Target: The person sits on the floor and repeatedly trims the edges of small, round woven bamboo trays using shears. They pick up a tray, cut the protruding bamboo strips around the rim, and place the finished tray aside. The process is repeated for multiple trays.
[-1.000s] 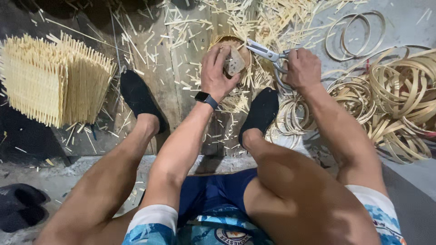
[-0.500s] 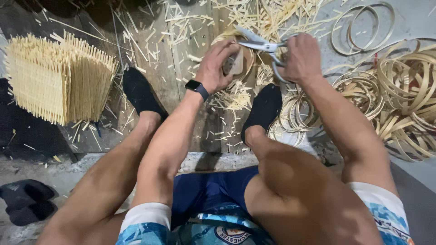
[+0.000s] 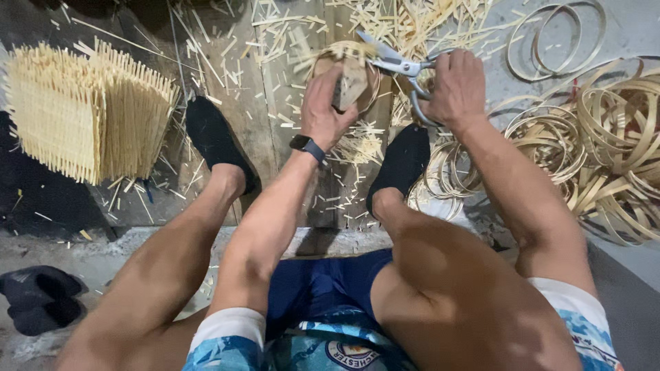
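Bamboo hoop (image 3: 344,58) gripped in left hand (image 3: 328,103), perhaps blurred, scissors (image 3: 399,69) in right hand (image 3: 455,86)

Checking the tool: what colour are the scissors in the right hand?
Silver-grey metal scissors, handles included, held by the right hand; seen in the head view.

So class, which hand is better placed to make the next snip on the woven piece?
Probably the right hand: it grips the scissors, blades at the woven piece, which the left hand steadies.
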